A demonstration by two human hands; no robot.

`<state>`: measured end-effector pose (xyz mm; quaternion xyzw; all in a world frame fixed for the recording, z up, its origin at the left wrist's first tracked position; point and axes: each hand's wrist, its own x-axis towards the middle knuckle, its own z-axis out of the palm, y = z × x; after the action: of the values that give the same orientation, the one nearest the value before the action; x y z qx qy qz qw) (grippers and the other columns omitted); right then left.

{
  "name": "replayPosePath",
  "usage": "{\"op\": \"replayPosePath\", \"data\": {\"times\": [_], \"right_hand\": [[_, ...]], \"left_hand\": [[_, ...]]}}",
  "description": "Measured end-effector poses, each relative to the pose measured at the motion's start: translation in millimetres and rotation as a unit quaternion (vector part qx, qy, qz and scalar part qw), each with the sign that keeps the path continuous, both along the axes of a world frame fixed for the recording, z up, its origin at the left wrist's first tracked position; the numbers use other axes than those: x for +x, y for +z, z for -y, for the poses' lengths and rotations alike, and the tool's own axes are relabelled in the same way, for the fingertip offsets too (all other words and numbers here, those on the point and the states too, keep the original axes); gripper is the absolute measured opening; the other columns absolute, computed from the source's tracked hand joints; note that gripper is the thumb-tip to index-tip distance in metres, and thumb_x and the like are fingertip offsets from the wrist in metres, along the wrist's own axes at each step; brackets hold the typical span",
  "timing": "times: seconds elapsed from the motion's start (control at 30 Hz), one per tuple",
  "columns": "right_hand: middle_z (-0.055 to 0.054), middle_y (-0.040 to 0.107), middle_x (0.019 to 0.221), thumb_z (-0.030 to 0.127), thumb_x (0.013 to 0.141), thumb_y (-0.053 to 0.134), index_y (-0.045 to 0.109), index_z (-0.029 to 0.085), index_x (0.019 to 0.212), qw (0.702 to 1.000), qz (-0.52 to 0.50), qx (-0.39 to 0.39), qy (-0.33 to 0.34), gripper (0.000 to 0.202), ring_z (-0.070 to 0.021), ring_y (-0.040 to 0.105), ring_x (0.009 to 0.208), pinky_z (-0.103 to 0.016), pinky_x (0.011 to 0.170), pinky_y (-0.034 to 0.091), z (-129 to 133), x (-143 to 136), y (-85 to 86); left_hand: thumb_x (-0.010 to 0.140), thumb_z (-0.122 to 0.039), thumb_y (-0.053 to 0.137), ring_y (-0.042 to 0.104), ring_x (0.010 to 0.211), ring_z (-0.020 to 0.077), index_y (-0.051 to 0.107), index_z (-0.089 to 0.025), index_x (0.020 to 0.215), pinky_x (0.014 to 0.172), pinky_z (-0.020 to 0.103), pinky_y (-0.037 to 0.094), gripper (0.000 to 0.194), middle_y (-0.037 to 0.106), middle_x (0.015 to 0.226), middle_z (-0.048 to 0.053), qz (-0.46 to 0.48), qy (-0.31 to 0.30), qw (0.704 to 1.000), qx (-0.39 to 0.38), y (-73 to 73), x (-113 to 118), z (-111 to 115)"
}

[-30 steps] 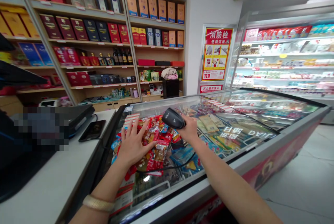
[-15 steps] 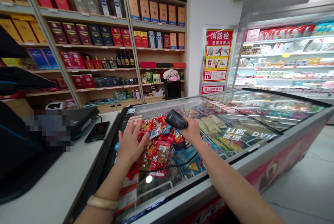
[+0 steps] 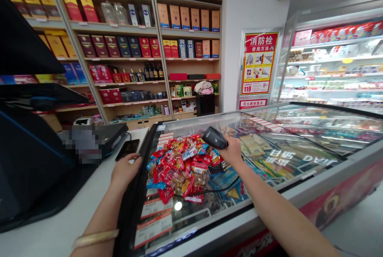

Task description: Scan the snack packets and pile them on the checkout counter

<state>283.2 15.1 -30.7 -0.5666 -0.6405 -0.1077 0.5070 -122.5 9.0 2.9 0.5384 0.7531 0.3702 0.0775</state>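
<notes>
My right hand (image 3: 231, 151) is wrapped round the handle of a black barcode scanner (image 3: 214, 137), holding it above the freezer's glass top. Below and left of the scanner lies a heap of small wrapped snack packets (image 3: 176, 165), mostly red with some blue and clear ones. A black cable (image 3: 221, 188) loops over the glass beside the packets. My left hand (image 3: 125, 171) is at the counter's edge, just in front of a dark phone (image 3: 128, 149). Its fingers are curled in towards the thumb; whatever they may hold is too small to make out.
The glass-topped freezer (image 3: 302, 177) stretches away to the right. On the left, a white counter (image 3: 89, 209) carries a dark checkout machine (image 3: 36, 149). Paper price labels (image 3: 155, 225) show at the freezer's near left. Shelves of boxes (image 3: 128, 45) stand behind.
My left hand has left the packets and moved left to the counter's edge, its spread fingers now curled. The heap is in full view. My right hand still holds the barcode scanner.
</notes>
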Motion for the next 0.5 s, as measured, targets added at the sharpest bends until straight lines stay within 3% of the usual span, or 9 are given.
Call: {"op": "replayPosePath", "data": {"times": [0.07,0.2,0.37,0.5], "right_hand": [[-0.008,0.078,0.081,0.042,0.072,0.069,0.075,0.023,0.084,1.0,0.005,0.003,0.005,0.023,-0.0276,0.07,0.081,-0.035,0.078,0.039,0,-1,-1.3],[-0.009,0.079,0.088,0.04,0.072,0.069,0.075,0.022,0.087,1.0,0.012,0.011,0.014,0.024,-0.0274,0.07,0.083,-0.035,0.08,0.038,-1,-1,-5.3],[-0.008,0.079,0.087,0.039,0.073,0.067,0.074,0.022,0.087,0.999,0.038,0.003,0.023,0.023,-0.0264,0.069,0.084,-0.034,0.08,0.038,-2,-1,-7.8],[-0.009,0.078,0.087,0.038,0.072,0.068,0.075,0.022,0.09,0.999,0.047,0.009,0.026,0.025,-0.0264,0.068,0.084,-0.035,0.08,0.039,0,-2,-7.5]], "left_hand": [[0.071,-0.054,0.061,0.069,0.104,0.0417,0.078,-0.023,0.096,0.087,0.053,0.054,0.044,0.077,0.106,0.017,-0.081,0.004,0.995,-0.054,-8.1,4,2],[0.064,-0.074,0.06,0.06,0.124,0.0463,0.08,-0.024,0.088,0.098,0.06,0.047,0.059,0.072,0.123,0.021,-0.207,0.003,0.977,-0.046,-24.4,19,5],[0.064,-0.08,0.058,0.053,0.132,0.0483,0.078,-0.023,0.083,0.105,0.066,0.04,0.063,0.069,0.128,0.024,-0.211,-0.007,0.975,-0.066,-29.2,30,4],[0.061,-0.071,0.067,0.064,0.116,0.0438,0.075,-0.022,0.084,0.097,0.054,0.049,0.054,0.074,0.109,0.02,-0.172,0.0,0.984,-0.049,-22.9,28,2]]}}
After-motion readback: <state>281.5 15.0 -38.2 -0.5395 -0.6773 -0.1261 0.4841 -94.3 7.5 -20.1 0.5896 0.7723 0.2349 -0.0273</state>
